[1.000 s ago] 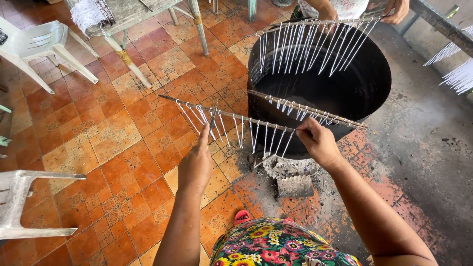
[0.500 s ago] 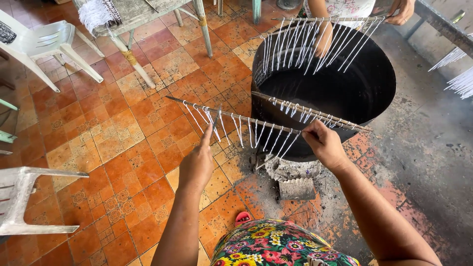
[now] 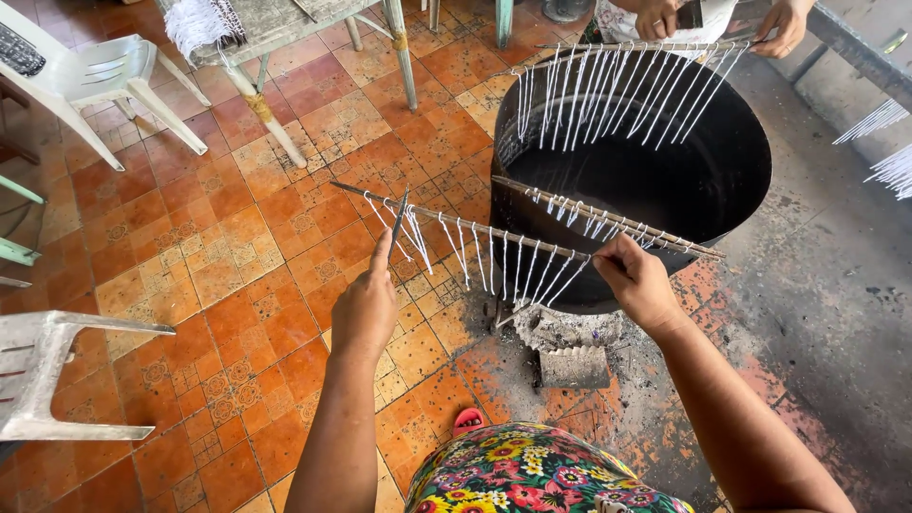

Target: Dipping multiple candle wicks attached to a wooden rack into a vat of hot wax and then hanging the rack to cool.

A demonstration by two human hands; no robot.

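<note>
1. While the left hand [image 3: 366, 309] pinches a thin dark stick [image 3: 398, 223] upright, it also steadies the near end of a long rod [image 3: 456, 223] strung with white wicks [image 3: 513, 266]; grip closed on both.
2. Right hand [image 3: 635, 280] clenched round the rod's far part, beside the black cauldron [image 3: 722, 190]; rod held level over the orange tile floor [image 3: 218, 275], before the cauldron's rim.
3. Across the cauldron, another person's hands [image 3: 784, 19] hold a second wick rod [image 3: 636, 46].

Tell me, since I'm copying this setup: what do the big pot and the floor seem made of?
The big pot looks like metal, blackened and matt, judging by its thin rim and sooty walls. The floor is probably glazed ceramic tile: orange patterned squares with grout lines.
</note>
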